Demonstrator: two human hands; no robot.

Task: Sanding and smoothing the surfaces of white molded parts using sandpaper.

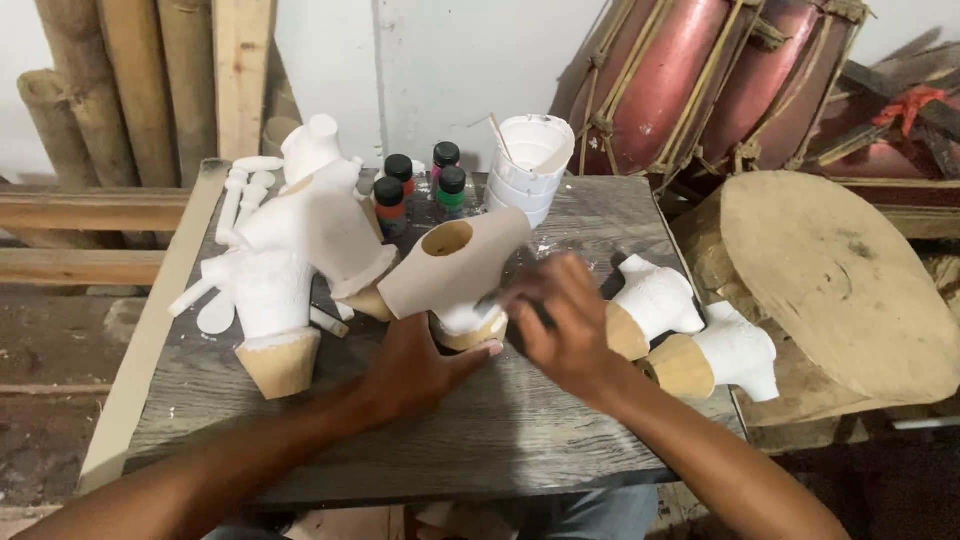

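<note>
Head view: left hand [415,370] grips the base of a tan carved figure [455,265] at mid-bench [500,430]. Figure's long axis tilts up and right. Right hand [560,320], blurred, is closed on a thin tool against it. Paint bottles [420,185] stand beyond.

A tan-and-white carved figure [455,275] is steadied at its base by the left hand [415,365], while a blurred tool is held against it by the right hand [560,320]. White-coated figures [290,260], small paint bottles [420,185] and stacked white cups [530,165] are set on the grey wooden table [500,430].
</note>
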